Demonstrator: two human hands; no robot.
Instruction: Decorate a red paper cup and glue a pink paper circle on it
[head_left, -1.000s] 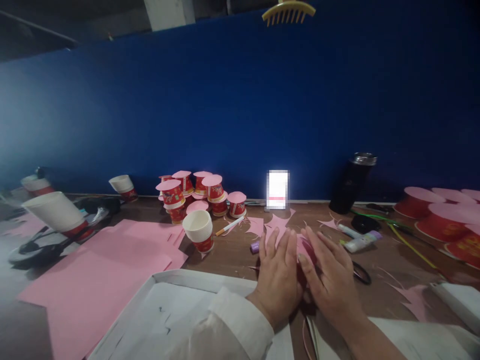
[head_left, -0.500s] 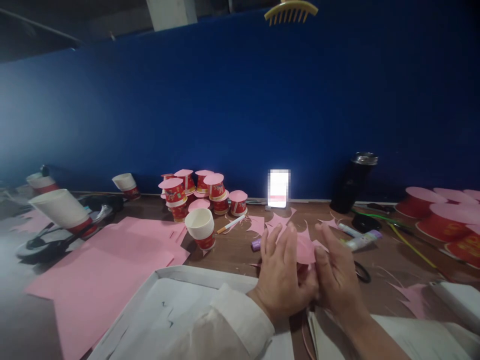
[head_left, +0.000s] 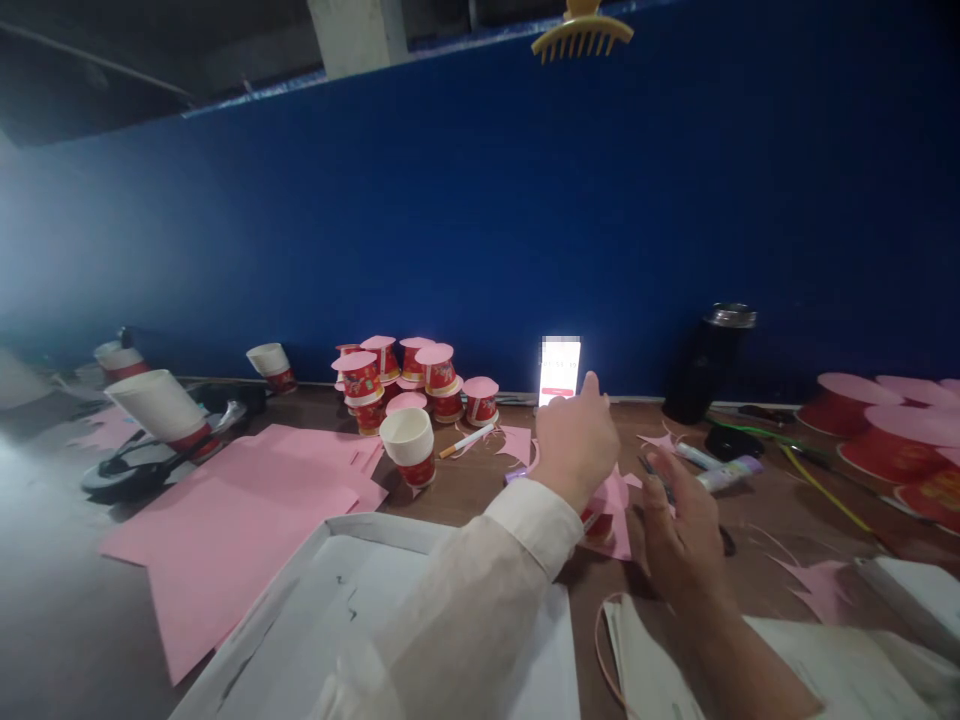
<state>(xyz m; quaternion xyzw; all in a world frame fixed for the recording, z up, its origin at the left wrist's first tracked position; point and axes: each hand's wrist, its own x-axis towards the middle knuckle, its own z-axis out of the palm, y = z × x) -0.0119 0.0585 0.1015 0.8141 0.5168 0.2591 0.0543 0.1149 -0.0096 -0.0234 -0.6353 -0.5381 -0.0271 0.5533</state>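
My left hand (head_left: 576, 440) is raised before the lit phone (head_left: 559, 375), its index finger stretched out and the other fingers curled; it appears to hold nothing. Its fingertips overlap the phone's lower edge, but touch cannot be made out. Beneath my left wrist, a red paper cup (head_left: 599, 528) sits among pink paper pieces. Thumb and fingers of my right hand (head_left: 686, 530) are apart, low over the table to the right of that cup. Dark scissors (head_left: 646, 465) show beside and behind them, partly hidden, with no clear grip on them.
Pink sheets (head_left: 240, 510) and a white tray (head_left: 367, 520) lie left and in front. Stacked red cups (head_left: 358, 378) with pink discs stand behind a white-and-red cup (head_left: 409, 440). A black bottle (head_left: 694, 370), glue stick (head_left: 731, 474) and large red cups (head_left: 844, 405) are right.
My left hand has left the pink-topped cup and moved up to the phone. My right hand has come away from the cup and dropped slightly. More of the scissors shows.
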